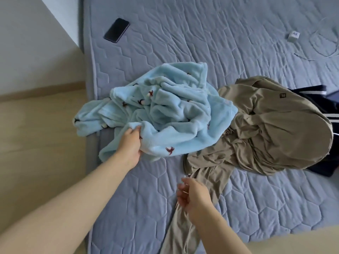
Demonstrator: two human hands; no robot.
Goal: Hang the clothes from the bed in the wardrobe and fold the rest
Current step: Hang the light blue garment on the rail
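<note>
A crumpled light-blue fleece garment (165, 114) with small red and dark figures lies near the left edge of the bed (211, 43). My left hand (130, 143) grips its near edge. To its right lies a heap of khaki clothing (275, 129), with one long khaki piece (207, 182) trailing toward me. My right hand (192, 195) hovers above that trailing piece with fingers loosely spread and nothing in it. A dark navy garment with white stripes (319, 94) shows from under the khaki heap at the right.
A black phone (116, 30) lies near the bed's far left edge. A small white charger block (293, 36) with a thin cable (322, 52) sits at the far right. Beige floor (42, 134) runs along the bed's left side below a pale wall.
</note>
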